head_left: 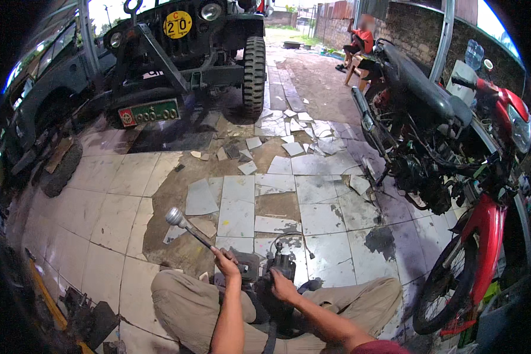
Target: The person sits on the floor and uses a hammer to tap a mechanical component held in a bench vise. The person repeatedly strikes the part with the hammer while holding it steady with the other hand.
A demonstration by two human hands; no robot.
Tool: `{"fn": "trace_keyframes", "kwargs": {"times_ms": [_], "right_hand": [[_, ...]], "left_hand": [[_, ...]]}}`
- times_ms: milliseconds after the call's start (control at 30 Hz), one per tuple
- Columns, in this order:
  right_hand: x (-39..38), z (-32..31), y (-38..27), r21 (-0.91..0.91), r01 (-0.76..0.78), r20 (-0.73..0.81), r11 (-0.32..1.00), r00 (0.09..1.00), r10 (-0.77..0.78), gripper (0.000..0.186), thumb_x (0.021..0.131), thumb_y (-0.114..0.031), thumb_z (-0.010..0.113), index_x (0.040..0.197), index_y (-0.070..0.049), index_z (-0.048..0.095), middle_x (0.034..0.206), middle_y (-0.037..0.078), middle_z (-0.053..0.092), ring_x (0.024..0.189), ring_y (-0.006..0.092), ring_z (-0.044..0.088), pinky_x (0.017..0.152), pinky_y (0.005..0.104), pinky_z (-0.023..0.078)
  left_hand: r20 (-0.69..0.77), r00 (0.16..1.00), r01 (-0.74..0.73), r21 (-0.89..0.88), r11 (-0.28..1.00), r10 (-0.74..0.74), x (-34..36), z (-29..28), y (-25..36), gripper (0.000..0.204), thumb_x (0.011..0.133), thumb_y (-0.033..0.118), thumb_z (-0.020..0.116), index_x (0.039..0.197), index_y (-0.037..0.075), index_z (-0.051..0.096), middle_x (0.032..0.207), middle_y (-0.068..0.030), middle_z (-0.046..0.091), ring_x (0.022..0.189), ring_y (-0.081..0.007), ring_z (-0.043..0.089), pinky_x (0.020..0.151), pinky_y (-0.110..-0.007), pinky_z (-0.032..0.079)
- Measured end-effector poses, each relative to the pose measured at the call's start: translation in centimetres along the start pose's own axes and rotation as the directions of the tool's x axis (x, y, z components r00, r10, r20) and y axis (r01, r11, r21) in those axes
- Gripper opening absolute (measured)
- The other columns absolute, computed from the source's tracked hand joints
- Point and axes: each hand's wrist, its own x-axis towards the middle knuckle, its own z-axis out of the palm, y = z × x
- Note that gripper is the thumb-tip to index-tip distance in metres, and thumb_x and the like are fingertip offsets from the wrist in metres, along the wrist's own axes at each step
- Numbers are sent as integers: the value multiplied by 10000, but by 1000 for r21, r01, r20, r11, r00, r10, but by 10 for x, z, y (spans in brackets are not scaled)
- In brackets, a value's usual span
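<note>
floor: pale square tiles, many cracked, bare dirt patches between them
broken tile pieces: lay scattered near the jeep's front wheel
dark metal part: rested on the floor between the seated person's knees
wet stain: beside the motorcycle

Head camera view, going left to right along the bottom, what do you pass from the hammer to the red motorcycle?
Hammer head → left hand on its handle → right hand on the dark metal part → red motorcycle.
</note>
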Motion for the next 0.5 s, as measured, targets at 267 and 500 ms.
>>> {"fn": "trace_keyframes", "kwargs": {"times_ms": [267, 500], "right_hand": [[1, 7, 7, -14, -6, -11, 1000, 1000, 6, 581, 776, -91, 489, 1330, 6, 343, 1331, 247, 410, 1091, 431, 510, 909, 473, 447], [10, 14, 19, -59, 21, 54, 998, 998, -18, 616, 767, -104, 510, 1346, -2, 327, 1329, 238, 420, 1075, 420, 522, 894, 473, 454]], "left_hand": [[-8, 998, 54, 15, 998, -54, -1, -4, -5, 616, 926, 623, 295, 555, 132, 269, 487, 5, 274, 404, -124, 289, 406, -281, 243], [-13, 999, 52, 8, 999, -52, 2, -4, -7, 601, 932, 617, 289, 575, 134, 270, 496, 13, 258, 414, -123, 282, 410, -280, 250]]}}
